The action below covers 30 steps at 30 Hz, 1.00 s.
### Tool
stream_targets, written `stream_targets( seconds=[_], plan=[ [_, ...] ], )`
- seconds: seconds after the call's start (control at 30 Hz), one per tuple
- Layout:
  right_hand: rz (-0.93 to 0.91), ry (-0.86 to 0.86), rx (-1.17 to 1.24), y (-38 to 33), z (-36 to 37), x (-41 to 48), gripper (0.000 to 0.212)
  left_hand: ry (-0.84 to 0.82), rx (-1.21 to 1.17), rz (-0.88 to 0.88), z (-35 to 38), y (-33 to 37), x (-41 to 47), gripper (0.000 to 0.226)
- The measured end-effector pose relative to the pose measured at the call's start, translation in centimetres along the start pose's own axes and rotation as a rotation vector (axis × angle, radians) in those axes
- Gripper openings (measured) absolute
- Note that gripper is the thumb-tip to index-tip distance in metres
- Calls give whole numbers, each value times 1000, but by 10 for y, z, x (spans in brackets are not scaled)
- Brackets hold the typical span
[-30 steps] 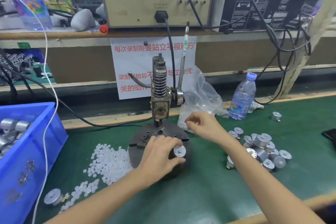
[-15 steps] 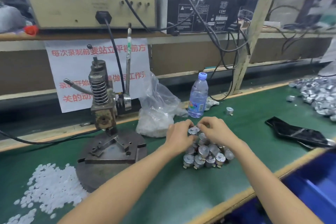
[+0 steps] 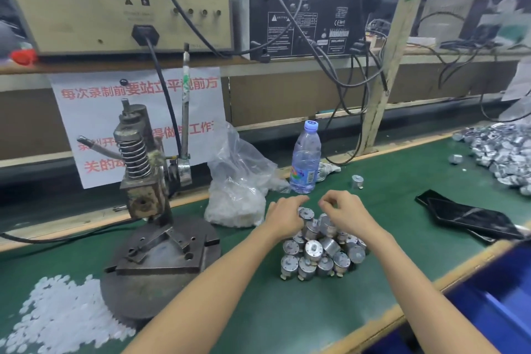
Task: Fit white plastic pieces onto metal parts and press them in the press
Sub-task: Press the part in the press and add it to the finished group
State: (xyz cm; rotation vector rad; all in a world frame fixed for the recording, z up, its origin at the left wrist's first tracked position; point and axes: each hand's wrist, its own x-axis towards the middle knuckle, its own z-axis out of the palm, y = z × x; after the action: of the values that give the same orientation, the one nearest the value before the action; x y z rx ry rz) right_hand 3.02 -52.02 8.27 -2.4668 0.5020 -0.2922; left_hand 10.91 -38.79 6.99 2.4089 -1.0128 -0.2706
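- Hovering over the pile of metal parts (image 3: pixel 319 256), our left hand (image 3: pixel 283 217) grips one metal part (image 3: pixel 306 213) at the top; our right hand (image 3: pixel 346 214) curls beside it, and we cannot tell whether it holds anything.
- The press (image 3: pixel 143 181) stands well to the left, nearer our left hand.

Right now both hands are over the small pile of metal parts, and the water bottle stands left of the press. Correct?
Not quite. The head view shows the water bottle standing right of the press, behind the pile of metal parts. The rest holds: the left hand and right hand are both over that pile.
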Motion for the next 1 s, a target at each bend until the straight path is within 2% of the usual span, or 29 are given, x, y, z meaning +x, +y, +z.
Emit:
stream_targets(
  seconds=[0.13,0.27,0.37,0.57,0.7,0.8,0.9,1.0],
  plan=[
    [-50,19,6,-16,1,4,17,62,-3,53,-19,3,-17,61],
    [-176,-4,8,-50,9,1,14,108,27,107,-48,4,-44,43],
    [-282,16,28,-86,13,-6,9,183,82,108,-75,0,-70,39],
    [-534,183,268,-181,5,-32,21,445,324,255,-152,-9,-133,38],
    [-753,165,341,-258,22,-56,30,658,342,266,-201,-48,-189,41],
    [-857,74,344,-318,54,-69,39,746,398,165,-228,-86,-233,42],
    [-957,-58,314,-377,97,-83,18,795,454,6,-253,-130,-286,40],
    [-1033,-197,284,-430,142,-106,15,803,490,-180,-271,-170,-340,34]
  ],
)
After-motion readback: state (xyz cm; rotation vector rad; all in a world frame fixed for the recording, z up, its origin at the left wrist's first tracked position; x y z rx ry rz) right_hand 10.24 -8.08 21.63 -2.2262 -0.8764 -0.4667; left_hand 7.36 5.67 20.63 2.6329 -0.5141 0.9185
